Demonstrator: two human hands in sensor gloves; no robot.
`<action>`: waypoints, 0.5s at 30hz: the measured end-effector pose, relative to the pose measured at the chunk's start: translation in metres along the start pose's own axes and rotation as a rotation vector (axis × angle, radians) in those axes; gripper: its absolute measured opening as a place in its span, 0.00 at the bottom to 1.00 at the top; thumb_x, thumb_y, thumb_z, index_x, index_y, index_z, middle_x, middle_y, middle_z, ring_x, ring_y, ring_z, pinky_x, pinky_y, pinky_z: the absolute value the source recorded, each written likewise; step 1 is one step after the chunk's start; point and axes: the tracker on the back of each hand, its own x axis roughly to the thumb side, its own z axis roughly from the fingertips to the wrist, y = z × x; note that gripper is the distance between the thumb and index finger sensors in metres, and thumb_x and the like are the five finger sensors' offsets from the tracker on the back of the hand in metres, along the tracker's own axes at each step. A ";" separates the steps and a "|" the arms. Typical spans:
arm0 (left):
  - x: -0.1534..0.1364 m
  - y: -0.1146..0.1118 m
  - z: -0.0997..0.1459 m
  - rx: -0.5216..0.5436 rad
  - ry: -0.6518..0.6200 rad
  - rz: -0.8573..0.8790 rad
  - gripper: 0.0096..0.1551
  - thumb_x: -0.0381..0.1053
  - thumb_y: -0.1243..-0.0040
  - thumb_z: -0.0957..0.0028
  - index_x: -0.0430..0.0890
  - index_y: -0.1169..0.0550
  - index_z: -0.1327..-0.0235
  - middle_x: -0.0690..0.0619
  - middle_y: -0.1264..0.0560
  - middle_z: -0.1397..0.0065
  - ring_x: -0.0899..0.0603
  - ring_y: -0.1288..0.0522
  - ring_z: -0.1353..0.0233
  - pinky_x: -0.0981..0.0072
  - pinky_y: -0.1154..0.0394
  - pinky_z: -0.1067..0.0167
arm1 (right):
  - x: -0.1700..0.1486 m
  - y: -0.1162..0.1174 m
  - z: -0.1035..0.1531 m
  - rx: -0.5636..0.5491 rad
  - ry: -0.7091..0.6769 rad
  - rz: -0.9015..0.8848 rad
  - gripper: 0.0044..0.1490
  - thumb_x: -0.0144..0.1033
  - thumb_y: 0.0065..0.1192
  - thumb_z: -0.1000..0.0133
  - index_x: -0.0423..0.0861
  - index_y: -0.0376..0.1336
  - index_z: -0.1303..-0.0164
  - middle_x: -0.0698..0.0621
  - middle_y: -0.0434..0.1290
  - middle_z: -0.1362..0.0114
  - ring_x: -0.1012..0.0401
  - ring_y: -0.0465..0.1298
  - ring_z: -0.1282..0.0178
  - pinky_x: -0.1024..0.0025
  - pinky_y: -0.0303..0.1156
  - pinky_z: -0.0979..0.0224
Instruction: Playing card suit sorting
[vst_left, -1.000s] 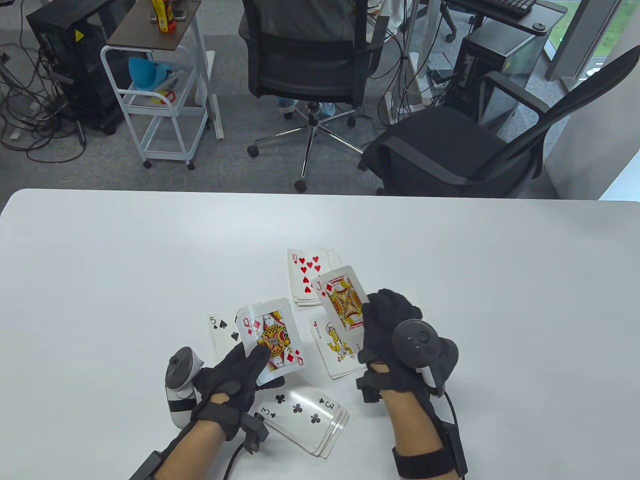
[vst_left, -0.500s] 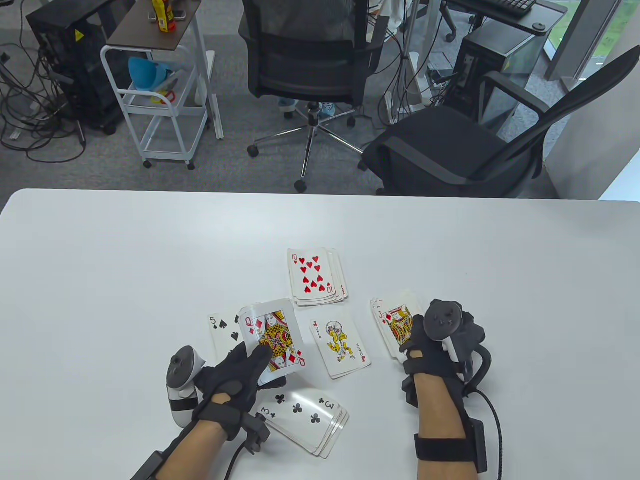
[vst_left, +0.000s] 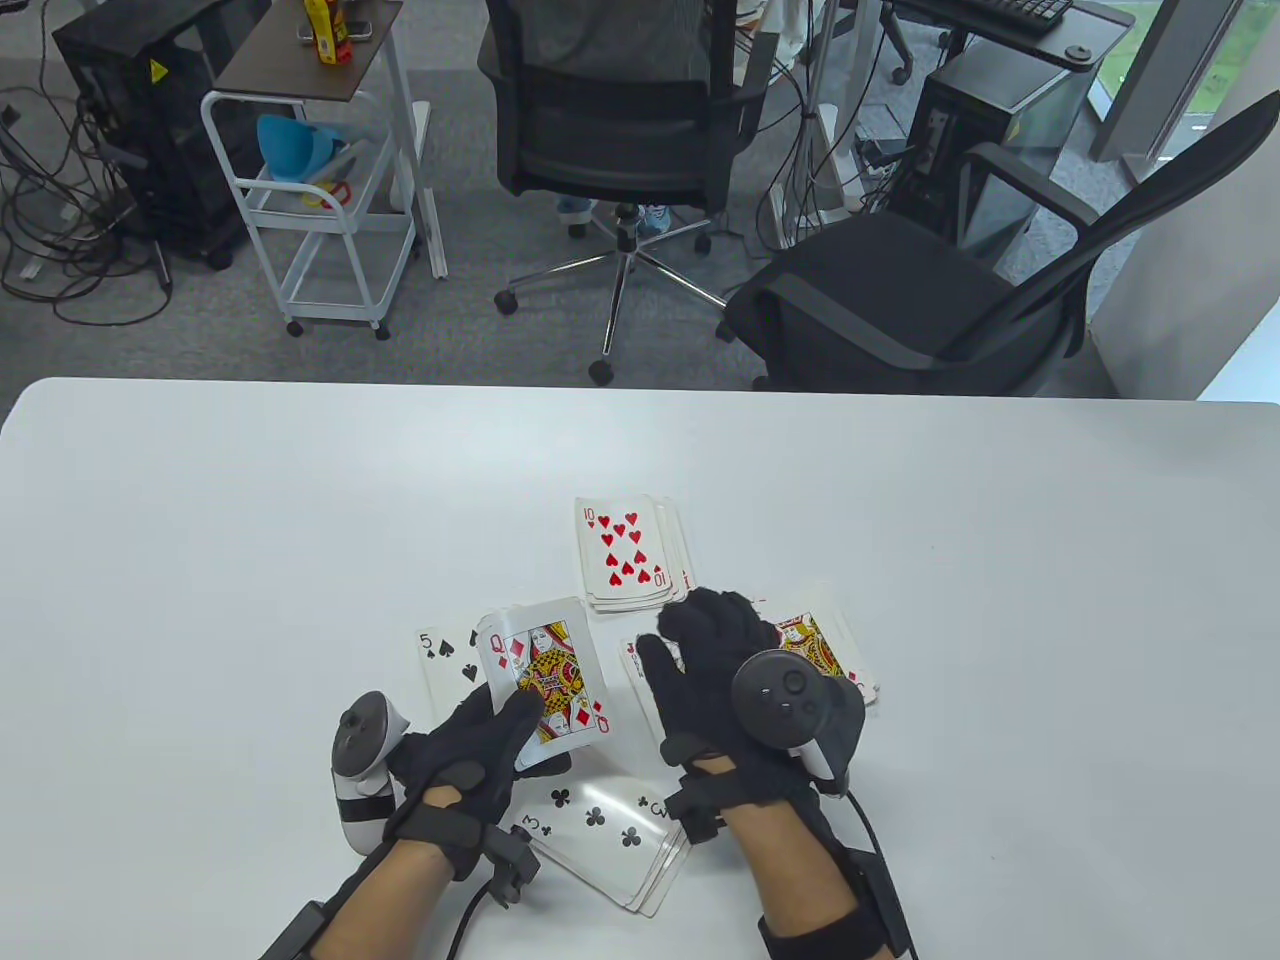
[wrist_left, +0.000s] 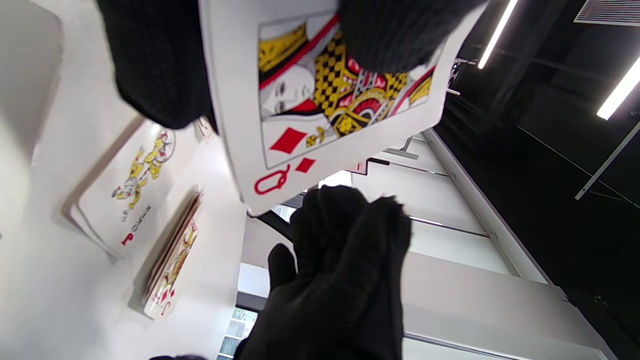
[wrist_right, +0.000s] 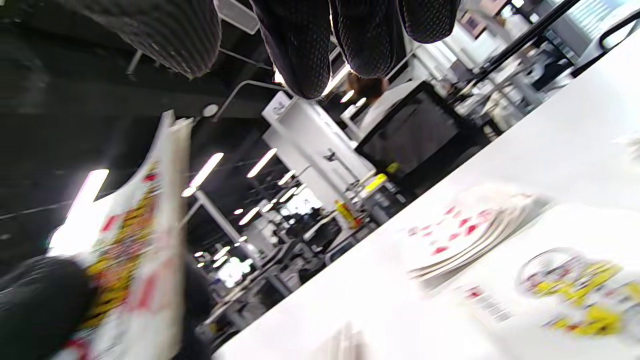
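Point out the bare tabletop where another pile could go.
Bare: the table left of the five of spades, the whole far strip beyond the ten of hearts pile, and everything right of the jack of diamonds pile. Crowded: the near centre, between both hands.

My table view is bright and even, with soft shadows under the hands (vst_left: 480, 760) and bowed edges. The left wrist view is sharp, with ceiling strips (wrist_left: 617, 87) glaring upper right. The right wrist view is motion-blurred throughout.
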 end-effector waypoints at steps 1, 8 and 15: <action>0.000 0.000 0.000 0.002 -0.001 0.000 0.27 0.56 0.38 0.42 0.50 0.26 0.31 0.51 0.20 0.32 0.41 0.16 0.37 0.56 0.14 0.47 | 0.002 0.002 0.001 0.002 -0.010 -0.002 0.36 0.55 0.58 0.39 0.41 0.63 0.30 0.35 0.56 0.18 0.35 0.49 0.18 0.26 0.40 0.26; 0.001 0.001 0.001 0.011 -0.003 -0.009 0.26 0.56 0.36 0.43 0.50 0.25 0.33 0.52 0.19 0.34 0.42 0.15 0.39 0.57 0.13 0.48 | 0.010 0.023 0.005 0.097 -0.036 0.039 0.37 0.57 0.60 0.39 0.41 0.62 0.32 0.35 0.56 0.18 0.34 0.49 0.18 0.26 0.41 0.26; 0.002 0.003 0.002 0.023 -0.011 -0.015 0.26 0.57 0.34 0.44 0.50 0.23 0.35 0.53 0.17 0.36 0.44 0.14 0.40 0.58 0.13 0.50 | 0.015 0.036 0.008 0.161 -0.058 0.069 0.38 0.59 0.64 0.41 0.41 0.62 0.34 0.36 0.56 0.19 0.34 0.51 0.18 0.26 0.42 0.26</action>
